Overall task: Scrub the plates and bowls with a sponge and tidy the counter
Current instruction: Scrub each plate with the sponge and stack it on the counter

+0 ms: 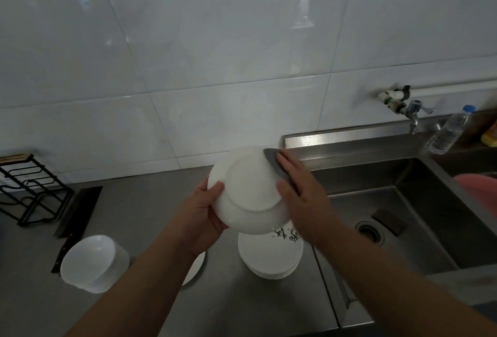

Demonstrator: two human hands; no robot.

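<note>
Nearest me, a stack of white bowls and a stack of plates are sitting on the steel surface. Above them my left grip is clamping the rim of a white plate, which is tilting its underside toward me. My right grip, fingers flat, is pressing a grey sponge against its right edge. Beyond, the sink is lying under the tap.
</note>
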